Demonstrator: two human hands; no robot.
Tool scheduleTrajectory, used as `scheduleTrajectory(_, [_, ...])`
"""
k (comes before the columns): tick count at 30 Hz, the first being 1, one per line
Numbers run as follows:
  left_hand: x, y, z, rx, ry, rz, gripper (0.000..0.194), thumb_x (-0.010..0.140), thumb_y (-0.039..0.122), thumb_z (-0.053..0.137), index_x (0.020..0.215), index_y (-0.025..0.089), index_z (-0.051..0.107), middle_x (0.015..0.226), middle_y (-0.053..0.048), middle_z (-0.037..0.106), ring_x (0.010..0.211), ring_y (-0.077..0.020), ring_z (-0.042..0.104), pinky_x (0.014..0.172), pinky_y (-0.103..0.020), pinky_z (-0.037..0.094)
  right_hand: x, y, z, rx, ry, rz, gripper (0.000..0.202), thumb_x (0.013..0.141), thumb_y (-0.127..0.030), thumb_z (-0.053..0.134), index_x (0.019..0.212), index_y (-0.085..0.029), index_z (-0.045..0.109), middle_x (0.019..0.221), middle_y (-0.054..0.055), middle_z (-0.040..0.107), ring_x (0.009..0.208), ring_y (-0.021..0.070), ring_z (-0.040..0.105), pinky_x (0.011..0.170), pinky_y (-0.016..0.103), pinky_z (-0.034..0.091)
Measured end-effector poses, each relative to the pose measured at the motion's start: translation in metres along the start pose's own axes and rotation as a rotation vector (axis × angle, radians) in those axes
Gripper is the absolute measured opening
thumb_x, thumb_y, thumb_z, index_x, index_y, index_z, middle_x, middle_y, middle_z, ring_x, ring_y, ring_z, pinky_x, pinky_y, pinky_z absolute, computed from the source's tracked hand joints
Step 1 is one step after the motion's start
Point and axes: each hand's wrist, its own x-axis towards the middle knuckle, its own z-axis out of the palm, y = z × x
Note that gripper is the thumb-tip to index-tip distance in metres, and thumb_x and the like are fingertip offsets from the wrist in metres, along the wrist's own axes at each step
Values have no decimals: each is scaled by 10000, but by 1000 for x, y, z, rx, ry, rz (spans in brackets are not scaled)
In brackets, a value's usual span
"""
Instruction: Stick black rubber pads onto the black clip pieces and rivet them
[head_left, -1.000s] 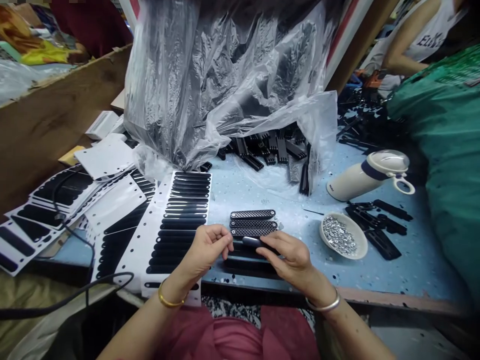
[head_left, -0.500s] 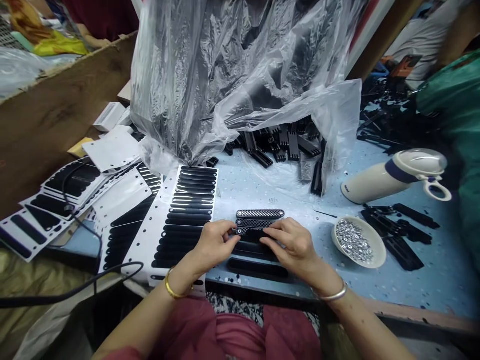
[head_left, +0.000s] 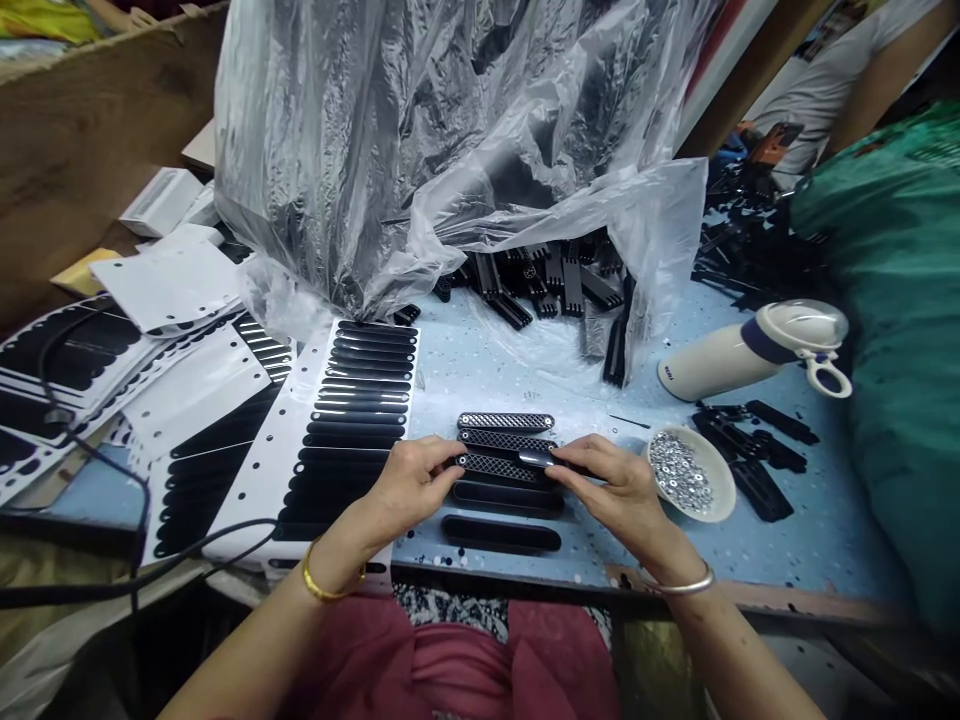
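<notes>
Several black round-ended strips lie in a row before me. The far strip (head_left: pixel 506 422) and those just below it show a metallic crosshatch face. My left hand (head_left: pixel 412 490) is closed, thumb and fingertips pinching the left end of the third crosshatched strip (head_left: pixel 495 466). My right hand (head_left: pixel 613 488) pinches a glossy black sticker strip (head_left: pixel 535 459), whose free end lies over the right part of that third strip. Nearer me are two plain black strips, one close below (head_left: pixel 510 498) and one by the table edge (head_left: pixel 501 535).
Sheets of black stickers (head_left: pixel 352 400) lie left, beside loose white sheets (head_left: pixel 169 285). A bowl of small metal parts (head_left: pixel 720 505), a bottle (head_left: pixel 712 362) and black parts (head_left: pixel 761 490) stand right. Behind is a plastic sheet (head_left: pixel 337 150) over black pieces. A green-clad person (head_left: pixel 885 300) is at right.
The sticker strip between my hands now reaches out from my right hand only, uncovering more crosshatch. My right hand has shifted right relative to the strips. The view has shifted somewhat.
</notes>
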Motion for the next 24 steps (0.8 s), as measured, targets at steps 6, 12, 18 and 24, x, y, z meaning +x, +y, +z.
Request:
scheduleTrajectory(6, [-3, 3, 2, -30, 37, -22, 200, 734, 178, 625, 890, 181, 750, 721, -35, 712, 544, -120, 577, 556, -236, 468, -2, -11, 9, -50, 0, -80, 130, 845, -251, 668, 951, -216, 735, 743, 49, 681, 645, 156, 636, 555, 281, 524])
scheduleTrajectory(12, [-6, 4, 8, -42, 82, -36, 191, 730, 186, 641, 887, 175, 749, 658, -31, 681, 537, -128, 569, 527, -234, 455, 8, -24, 25, -257, -8, -213, 116, 855, -213, 647, 913, -210, 746, 862, 88, 739, 713, 201, 648, 634, 356, 521])
scheduleTrajectory(18, [-6, 1, 7, -33, 58, -32, 211, 738, 168, 623, 908, 182, 748, 728, -42, 703, 561, -126, 577, 534, -231, 454, 13, -27, 30, -273, -19, -265, 121, 853, -231, 657, 929, -242, 751, 909, 69, 755, 739, 205, 659, 660, 362, 497])
scheduleTrajectory(24, [-6, -2, 7, -72, 63, -89, 229, 699, 149, 659, 913, 155, 740, 670, -25, 686, 519, -118, 574, 513, -223, 453, 16, -28, 42, -213, -100, -262, 121, 855, -216, 658, 939, -237, 741, 907, 66, 756, 759, 205, 665, 685, 356, 494])
